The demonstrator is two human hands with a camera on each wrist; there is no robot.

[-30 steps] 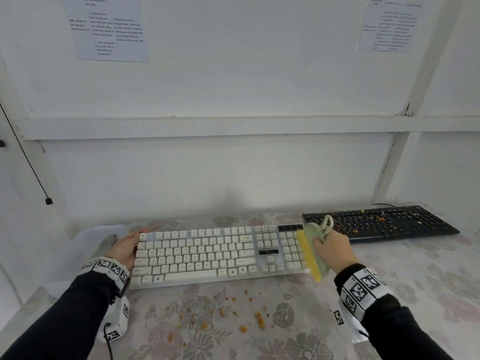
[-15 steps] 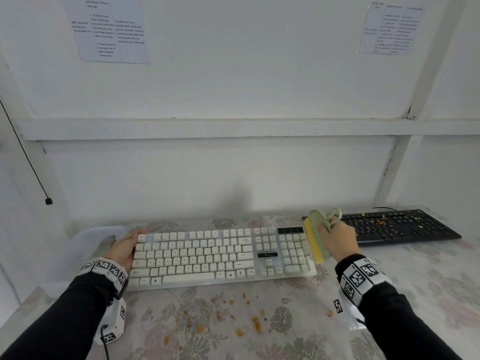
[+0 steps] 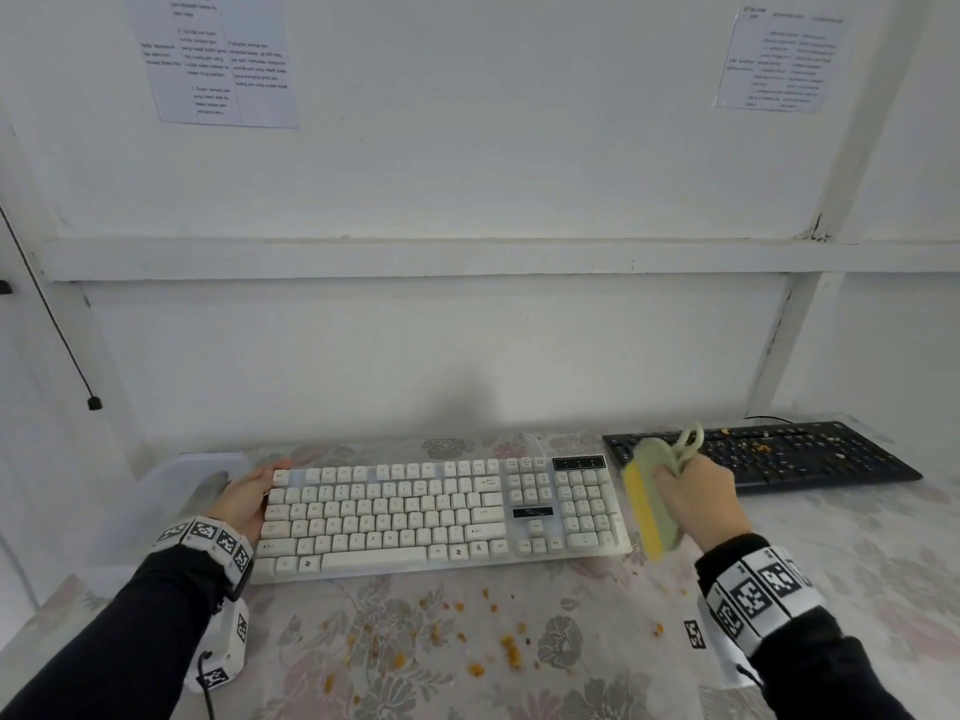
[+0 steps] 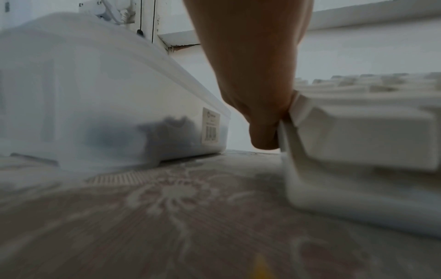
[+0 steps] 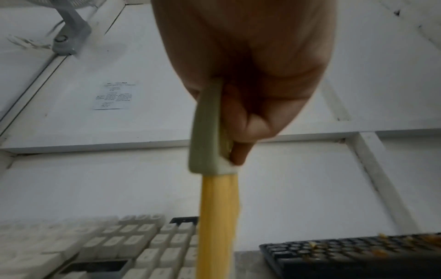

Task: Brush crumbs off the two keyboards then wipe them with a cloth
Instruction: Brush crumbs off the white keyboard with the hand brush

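A white keyboard (image 3: 415, 511) lies on the flowered tablecloth. My left hand (image 3: 249, 498) holds its left end, the thumb at the top corner; the left wrist view shows the fingers (image 4: 262, 117) against the keyboard's edge (image 4: 358, 132). My right hand (image 3: 696, 498) grips a green brush (image 3: 657, 491) with yellow bristles (image 5: 219, 217), held in the air just off the white keyboard's right end. A black keyboard (image 3: 779, 454) with orange crumbs on its keys lies at the back right. Orange crumbs (image 3: 509, 652) are scattered on the cloth in front of the white keyboard.
A translucent plastic box (image 3: 171, 491) stands left of the white keyboard, close to my left hand; it also fills the left of the left wrist view as the plastic box (image 4: 95, 94). The white wall rises right behind both keyboards.
My right hand has carried the brush rightward, from over the number pad to just beyond the white keyboard's right end. The left hand stays on the left end.
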